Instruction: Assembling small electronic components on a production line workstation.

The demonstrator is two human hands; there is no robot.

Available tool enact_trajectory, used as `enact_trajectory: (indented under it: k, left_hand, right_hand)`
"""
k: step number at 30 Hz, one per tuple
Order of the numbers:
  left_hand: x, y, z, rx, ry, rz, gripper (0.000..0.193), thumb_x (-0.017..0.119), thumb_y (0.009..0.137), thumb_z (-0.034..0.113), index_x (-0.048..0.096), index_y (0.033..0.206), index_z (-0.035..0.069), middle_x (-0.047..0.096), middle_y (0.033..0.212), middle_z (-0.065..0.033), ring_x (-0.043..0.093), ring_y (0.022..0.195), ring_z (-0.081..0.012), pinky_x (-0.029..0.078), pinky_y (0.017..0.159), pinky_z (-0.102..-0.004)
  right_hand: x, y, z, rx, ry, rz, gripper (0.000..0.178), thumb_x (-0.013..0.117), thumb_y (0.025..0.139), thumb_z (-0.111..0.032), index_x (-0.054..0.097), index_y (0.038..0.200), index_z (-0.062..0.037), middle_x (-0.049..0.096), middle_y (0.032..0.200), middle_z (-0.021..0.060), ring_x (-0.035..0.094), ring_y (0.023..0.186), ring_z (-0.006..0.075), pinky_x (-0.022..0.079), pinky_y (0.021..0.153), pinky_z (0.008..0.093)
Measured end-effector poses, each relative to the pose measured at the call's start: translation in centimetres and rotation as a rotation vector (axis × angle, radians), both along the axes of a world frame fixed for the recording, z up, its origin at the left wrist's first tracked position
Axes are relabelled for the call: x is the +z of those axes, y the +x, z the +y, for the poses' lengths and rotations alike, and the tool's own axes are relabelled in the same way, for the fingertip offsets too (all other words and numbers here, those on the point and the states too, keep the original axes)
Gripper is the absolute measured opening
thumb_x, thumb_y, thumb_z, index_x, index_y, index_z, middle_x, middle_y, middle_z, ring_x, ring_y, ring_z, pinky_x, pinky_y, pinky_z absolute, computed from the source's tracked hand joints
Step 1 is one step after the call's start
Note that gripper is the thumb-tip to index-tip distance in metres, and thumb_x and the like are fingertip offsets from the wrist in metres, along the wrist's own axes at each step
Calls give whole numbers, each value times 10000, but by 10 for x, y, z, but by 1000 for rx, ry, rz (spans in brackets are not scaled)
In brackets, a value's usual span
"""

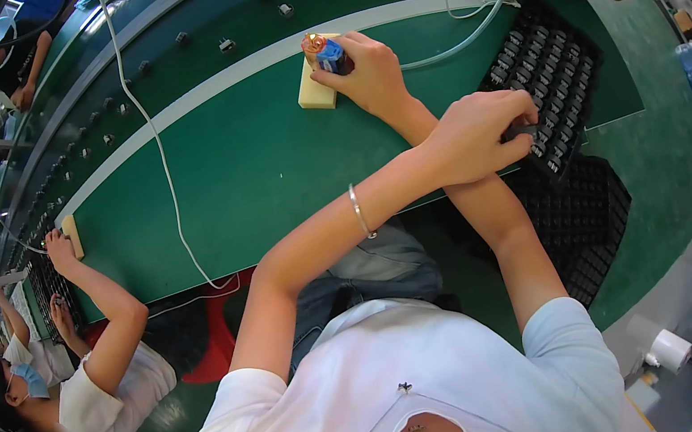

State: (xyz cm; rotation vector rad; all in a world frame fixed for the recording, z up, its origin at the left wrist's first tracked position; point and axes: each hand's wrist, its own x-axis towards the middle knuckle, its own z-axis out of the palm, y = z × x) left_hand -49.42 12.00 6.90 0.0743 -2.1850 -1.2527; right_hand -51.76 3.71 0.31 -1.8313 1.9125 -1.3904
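Note:
My forearms cross over the green bench top (pixel 240 178), the left lying over the right. My left hand (pixel 478 136) reaches to the near left edge of a black tray (pixel 579 57). Its fingers are bent together around something dark that I cannot make out. Rows of small metallic parts (pixel 532 64) fill the tray. My right hand (pixel 368 72) is closed around a short blue object with a copper-coloured end (pixel 327 53). This object is held over a pale yellow block (pixel 315 96). The palm side of the right hand is hidden.
Beyond the pale rail, small parts (pixel 227 46) sit spread along a dark green strip. A white cable (pixel 157 137) crosses the bench; a pale hose (pixel 451 51) runs behind my right hand. More black trays (pixel 586 219) lie below right. A co-worker (pixel 118 379) sits at left.

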Motion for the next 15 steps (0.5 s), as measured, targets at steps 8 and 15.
enact_trajectory:
  k: [8, 15]
  left_hand:
    - [-21, 30, -25, 81, 278, -41, 221, 676, 827, 116, 679, 1026, 22, 635, 821, -39, 534, 671, -106, 441, 614, -251]
    - [-26, 38, -39, 100, 382, -22, 201, 658, 867, 104, 667, 1020, -25, 654, 827, -16, 555, 728, -49, 446, 651, -218]
  right_hand:
    - [-6, 6, -2, -17, -73, 14, 377, 811, 722, -355, 704, 921, -54, 665, 890, 84, 672, 740, 288, 542, 668, 377]
    - [-9, 7, -4, -16, -76, 9, 410, 825, 720, -318, 702, 1009, -55, 672, 915, 85, 664, 749, 279, 540, 680, 353]
